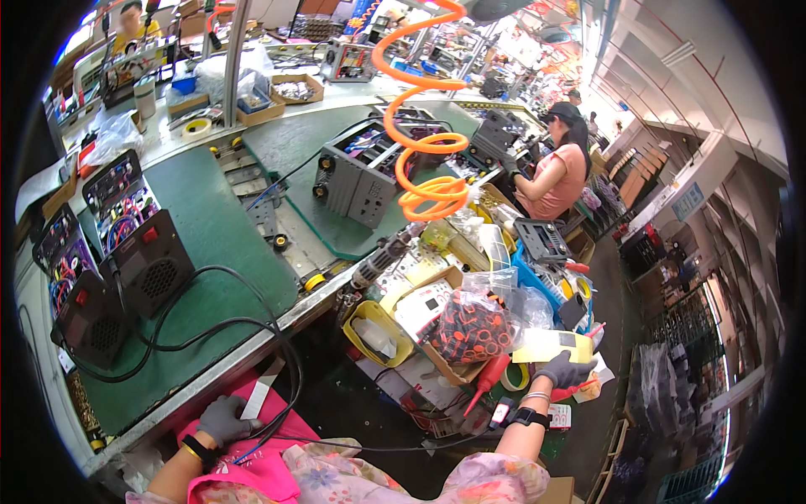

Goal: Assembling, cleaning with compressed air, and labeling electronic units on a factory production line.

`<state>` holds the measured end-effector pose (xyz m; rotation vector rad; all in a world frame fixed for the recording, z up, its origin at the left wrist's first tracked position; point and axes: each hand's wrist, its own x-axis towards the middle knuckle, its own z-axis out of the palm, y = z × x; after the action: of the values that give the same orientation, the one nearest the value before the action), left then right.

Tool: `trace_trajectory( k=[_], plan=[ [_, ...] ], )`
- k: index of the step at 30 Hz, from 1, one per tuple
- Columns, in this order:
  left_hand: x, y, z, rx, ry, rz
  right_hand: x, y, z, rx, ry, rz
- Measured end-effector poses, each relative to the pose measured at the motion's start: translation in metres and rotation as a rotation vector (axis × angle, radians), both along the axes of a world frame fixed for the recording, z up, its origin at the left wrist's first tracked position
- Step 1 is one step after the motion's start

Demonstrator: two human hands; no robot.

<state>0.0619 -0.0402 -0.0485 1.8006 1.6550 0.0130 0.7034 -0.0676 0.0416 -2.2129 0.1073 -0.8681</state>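
My left hand point(225, 420), in a grey glove, rests over my lap on bright pink cloth point(260, 475). Its fingers are closed on a narrow white strip point(262, 390) that sticks up past the thumb. A black cable point(295, 370) hangs from the bench and runs by these fingers. On the right, my gloved right hand point(564, 370) grips the lower edge of a flat yellow thing point(541, 347) with a grey patch; its exact kind cannot be made out. Below it hang red-handled tools point(575, 391), and a red squeeze bottle point(489, 378) lies to the left.
Two dark units with exposed wiring point(147, 260) stand on the green bench point(227, 227). A grey machine case point(357, 181) sits beyond the bench's gap. An orange coiled hose point(432, 197) hangs centrally. Beside a bag of black-and-orange parts point(474, 328) is a yellow bin point(378, 333). A co-worker point(558, 168) stands farther back.
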Motion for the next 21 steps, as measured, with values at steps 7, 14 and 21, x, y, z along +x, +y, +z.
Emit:
trace_trajectory(
  k=[7, 14, 21],
  plan=[
    [-0.019, -0.003, -0.031, -0.057, -0.122, -0.096, 0.075, 0.073, -0.065, -0.59, 0.233, 1.061],
    [-0.02, -0.015, 0.029, 0.075, -0.312, -0.201, -0.059, 0.165, -0.104, -0.5, 0.028, 1.415],
    [-0.036, -0.018, 0.094, 0.085, -0.303, -0.39, -0.151, 0.107, 0.009, -0.214, -0.205, 1.466]
  ],
)
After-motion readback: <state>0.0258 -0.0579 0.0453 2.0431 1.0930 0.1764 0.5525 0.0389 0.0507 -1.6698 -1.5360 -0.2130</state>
